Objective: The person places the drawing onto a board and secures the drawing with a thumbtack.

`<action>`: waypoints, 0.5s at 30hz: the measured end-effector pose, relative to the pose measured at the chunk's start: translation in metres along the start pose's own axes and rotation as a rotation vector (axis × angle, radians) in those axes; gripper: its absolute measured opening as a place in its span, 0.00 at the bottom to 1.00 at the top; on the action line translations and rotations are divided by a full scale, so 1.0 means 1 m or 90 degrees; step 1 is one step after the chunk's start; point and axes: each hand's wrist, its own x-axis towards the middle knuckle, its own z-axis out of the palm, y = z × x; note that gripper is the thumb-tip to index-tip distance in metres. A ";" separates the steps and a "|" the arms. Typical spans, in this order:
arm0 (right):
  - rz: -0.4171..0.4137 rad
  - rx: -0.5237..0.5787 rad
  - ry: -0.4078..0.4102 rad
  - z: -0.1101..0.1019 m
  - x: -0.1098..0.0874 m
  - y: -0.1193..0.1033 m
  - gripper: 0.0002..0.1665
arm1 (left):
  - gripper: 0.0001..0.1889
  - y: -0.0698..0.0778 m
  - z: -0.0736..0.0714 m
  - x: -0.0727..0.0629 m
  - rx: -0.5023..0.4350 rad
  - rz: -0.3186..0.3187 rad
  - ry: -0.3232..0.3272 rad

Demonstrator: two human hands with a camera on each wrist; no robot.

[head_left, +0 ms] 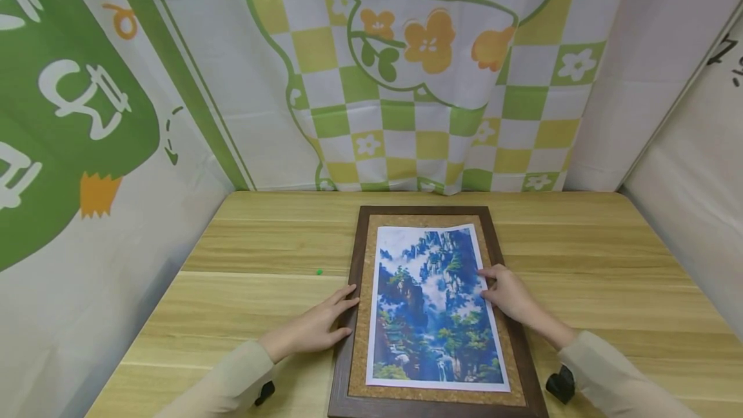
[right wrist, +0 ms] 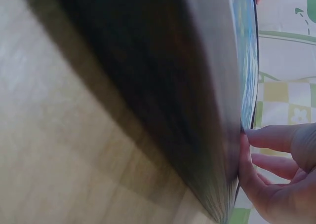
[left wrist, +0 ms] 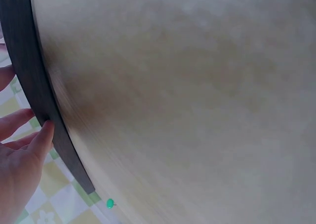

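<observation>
A printed landscape picture (head_left: 435,315) with blue mountains and waterfalls lies on a cork board (head_left: 426,220) with a dark brown frame (head_left: 352,305). My left hand (head_left: 316,324) rests against the frame's left side, fingers spread and fairly straight. In the left wrist view, its fingertips (left wrist: 47,128) touch the frame's edge. My right hand (head_left: 511,292) reaches over the frame's right side and pinches the picture's right edge. In the right wrist view, its thumb (right wrist: 271,137) and a finger come together at that edge.
A green push pin (head_left: 319,271) lies on the wooden table (head_left: 249,289) to the left of the board. A patterned curtain (head_left: 406,166) hangs behind the table. Small black devices (head_left: 560,384) sit near both wrists.
</observation>
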 end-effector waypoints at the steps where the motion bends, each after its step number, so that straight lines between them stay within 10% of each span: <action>1: -0.005 -0.014 0.002 0.000 0.000 0.000 0.23 | 0.28 0.000 0.000 0.000 0.001 -0.001 0.000; 9: -0.104 -0.131 0.049 0.000 -0.002 0.002 0.23 | 0.24 0.000 -0.008 0.004 0.045 0.010 0.024; 15: -0.224 -0.169 0.035 -0.005 -0.008 0.005 0.19 | 0.17 -0.011 -0.020 0.005 0.093 0.052 0.121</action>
